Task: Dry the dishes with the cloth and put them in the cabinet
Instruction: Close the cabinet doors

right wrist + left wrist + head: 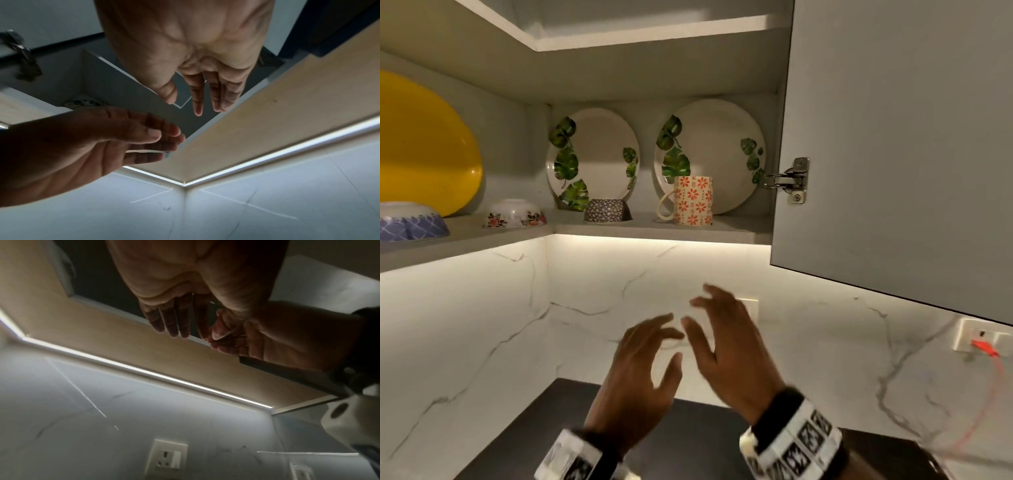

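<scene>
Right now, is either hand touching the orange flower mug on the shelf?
Apart. In the head view both the left hand and right hand hang open well below the shelf where the mug stands.

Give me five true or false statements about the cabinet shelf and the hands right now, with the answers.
1. Both hands hold nothing. True: left hand and right hand are open and empty.
2. The floral mug stands in front of the right leaf plate. True.
3. The cabinet door is closed. False: it stands open.
4. The dark patterned bowl sits upside down. True.
5. The yellow platter lies flat on the shelf. False: it stands on edge.
</scene>
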A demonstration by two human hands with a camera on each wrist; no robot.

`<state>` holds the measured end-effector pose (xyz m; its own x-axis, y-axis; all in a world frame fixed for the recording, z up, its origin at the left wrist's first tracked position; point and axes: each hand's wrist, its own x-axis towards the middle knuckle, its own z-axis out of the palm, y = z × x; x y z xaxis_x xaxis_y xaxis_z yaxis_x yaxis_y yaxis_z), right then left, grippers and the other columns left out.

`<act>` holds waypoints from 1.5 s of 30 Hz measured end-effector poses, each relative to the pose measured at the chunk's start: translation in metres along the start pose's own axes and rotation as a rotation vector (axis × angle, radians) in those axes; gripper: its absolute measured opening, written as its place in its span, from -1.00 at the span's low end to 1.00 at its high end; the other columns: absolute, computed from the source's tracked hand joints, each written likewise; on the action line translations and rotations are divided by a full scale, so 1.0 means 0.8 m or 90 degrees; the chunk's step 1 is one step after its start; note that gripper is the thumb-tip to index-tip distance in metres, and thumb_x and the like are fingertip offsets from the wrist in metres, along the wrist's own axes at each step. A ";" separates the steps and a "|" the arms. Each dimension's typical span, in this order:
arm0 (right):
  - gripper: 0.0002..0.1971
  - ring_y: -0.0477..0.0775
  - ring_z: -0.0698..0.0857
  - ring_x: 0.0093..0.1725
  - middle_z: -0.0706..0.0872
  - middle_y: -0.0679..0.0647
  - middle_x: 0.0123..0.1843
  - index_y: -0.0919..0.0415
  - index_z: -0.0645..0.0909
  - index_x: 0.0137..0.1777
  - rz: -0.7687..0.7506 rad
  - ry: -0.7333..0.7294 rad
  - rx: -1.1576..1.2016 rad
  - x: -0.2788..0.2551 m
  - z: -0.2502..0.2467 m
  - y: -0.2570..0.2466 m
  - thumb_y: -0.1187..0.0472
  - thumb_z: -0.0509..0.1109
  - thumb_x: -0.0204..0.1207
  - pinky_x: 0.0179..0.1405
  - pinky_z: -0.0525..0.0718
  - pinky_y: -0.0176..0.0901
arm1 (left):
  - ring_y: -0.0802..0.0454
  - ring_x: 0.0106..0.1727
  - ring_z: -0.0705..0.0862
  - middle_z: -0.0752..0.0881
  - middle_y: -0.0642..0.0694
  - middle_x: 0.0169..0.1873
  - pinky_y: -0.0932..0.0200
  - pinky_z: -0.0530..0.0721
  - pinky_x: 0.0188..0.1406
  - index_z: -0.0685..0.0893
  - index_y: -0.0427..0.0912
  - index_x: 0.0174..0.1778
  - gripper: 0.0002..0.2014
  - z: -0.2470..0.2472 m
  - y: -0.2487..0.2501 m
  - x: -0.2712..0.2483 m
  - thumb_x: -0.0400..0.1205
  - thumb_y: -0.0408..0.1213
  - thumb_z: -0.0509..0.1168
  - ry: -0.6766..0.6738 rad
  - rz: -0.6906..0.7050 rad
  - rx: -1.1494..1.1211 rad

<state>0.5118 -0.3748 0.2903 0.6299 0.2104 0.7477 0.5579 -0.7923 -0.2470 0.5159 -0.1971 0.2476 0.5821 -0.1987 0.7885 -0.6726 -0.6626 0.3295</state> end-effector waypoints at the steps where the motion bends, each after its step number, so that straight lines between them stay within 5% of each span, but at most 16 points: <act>1: -0.49 -0.14 0.37 0.63 0.44 -0.10 0.63 -0.04 0.53 0.47 0.006 -0.027 0.003 -0.021 0.000 -0.001 -0.27 -0.01 0.74 0.58 0.45 -0.21 | 0.32 0.51 0.49 0.58 0.36 0.42 0.29 0.46 0.43 0.67 0.23 0.25 -0.74 0.006 0.009 -0.016 0.65 -0.08 0.41 0.003 -0.011 -0.023; 8: -0.56 -0.21 0.50 0.51 0.61 -0.21 0.46 -0.10 0.59 0.37 0.021 -0.035 0.028 -0.087 -0.038 0.019 -0.28 0.05 0.74 0.50 0.56 -0.18 | 0.31 0.30 0.69 0.73 0.40 0.18 0.39 0.63 0.27 0.70 0.19 0.23 -0.64 0.041 0.071 -0.042 0.59 -0.29 0.52 0.000 -0.043 -0.146; 13: -0.64 -0.24 0.64 0.39 0.71 -0.30 0.31 -0.08 0.68 0.28 0.065 0.124 0.136 -0.098 -0.099 0.033 -0.21 0.22 0.71 0.46 0.59 -0.25 | 0.11 0.22 0.79 0.81 0.18 0.13 0.14 0.77 0.21 0.71 0.02 0.21 -0.79 0.051 0.131 -0.006 0.66 -0.22 0.41 -0.005 -0.087 -0.347; 19: -0.80 -0.12 0.74 0.30 0.79 -0.29 0.20 -0.12 0.69 0.22 0.127 0.274 0.305 -0.122 -0.185 0.050 -0.04 0.40 0.64 0.31 0.69 -0.29 | 0.13 0.20 0.80 0.81 0.18 0.17 -0.01 0.81 0.22 0.66 0.02 0.29 -0.65 0.076 0.211 0.037 0.59 -0.05 0.41 0.003 -0.108 -0.461; 23: -0.73 -0.09 0.75 0.30 0.82 -0.21 0.20 0.02 0.72 0.26 0.159 0.318 0.367 -0.142 -0.231 0.064 0.01 0.40 0.62 0.33 0.69 -0.28 | 0.33 0.42 0.58 0.53 0.19 0.55 0.42 0.55 0.40 0.38 0.17 0.55 -0.48 0.092 0.259 0.051 0.68 0.08 0.36 0.060 0.055 -0.251; 27: -0.69 -0.12 0.77 0.25 0.83 -0.24 0.14 0.02 0.73 0.22 0.204 0.352 0.373 -0.160 -0.261 0.073 -0.07 0.42 0.55 0.30 0.70 -0.34 | 0.07 0.76 0.21 0.09 0.03 0.80 0.17 0.11 0.64 0.18 0.05 0.73 -0.24 0.104 0.292 0.073 0.65 -0.08 0.41 0.063 0.192 -0.118; 32: -0.44 -0.08 0.82 0.09 0.85 -0.19 -0.03 0.01 0.73 0.05 0.259 0.415 0.379 -0.169 -0.275 0.075 -0.47 0.40 0.37 0.15 0.77 -0.32 | -0.07 0.82 -0.05 -0.12 -0.11 0.82 -0.13 0.09 0.70 -0.01 -0.06 0.80 -0.07 0.123 0.309 0.094 0.64 -0.18 0.46 0.053 0.245 -0.040; 35: -0.62 0.01 0.81 -0.01 0.83 -0.07 -0.15 0.06 0.73 -0.07 0.326 0.423 0.414 -0.171 -0.277 0.077 -0.26 0.44 0.40 0.20 0.77 -0.08 | -0.16 0.82 -0.10 -0.18 -0.17 0.80 -0.13 0.04 0.72 -0.10 -0.07 0.80 0.02 0.132 0.315 0.108 0.60 -0.19 0.50 0.045 0.277 0.034; 37: -0.61 0.10 0.82 0.12 0.85 0.03 -0.04 0.11 0.75 0.00 0.363 0.458 0.514 -0.168 -0.280 0.078 -0.19 0.52 0.38 0.33 0.72 0.08 | -0.16 0.82 -0.12 -0.20 -0.18 0.80 -0.15 0.08 0.73 -0.12 -0.10 0.80 0.07 0.134 0.317 0.118 0.57 -0.23 0.53 0.040 0.294 0.070; 41: -0.96 0.11 0.85 0.09 0.85 0.13 0.00 0.15 0.77 -0.06 0.329 0.655 0.745 -0.161 -0.290 0.069 0.28 0.51 0.53 0.45 0.65 0.25 | -0.16 0.82 -0.06 -0.12 -0.20 0.81 -0.21 0.25 0.73 -0.13 -0.12 0.80 0.06 0.134 0.321 0.132 0.58 -0.29 0.52 0.028 0.323 0.080; 45: -0.78 0.29 0.83 0.12 0.82 0.30 0.09 0.07 0.80 -0.22 0.278 0.739 0.784 -0.165 -0.295 0.065 0.37 0.48 0.59 0.38 0.68 0.35 | -0.20 0.81 -0.02 -0.05 -0.25 0.80 -0.26 0.31 0.70 -0.07 -0.19 0.80 0.01 0.133 0.322 0.128 0.60 -0.26 0.51 0.033 0.334 0.065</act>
<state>0.3303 -0.5789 0.3246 0.4591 -0.8014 0.3834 0.8635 0.3010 -0.4047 0.4512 -0.4653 0.3580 0.1546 -0.4870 0.8596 -0.8179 -0.5512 -0.1652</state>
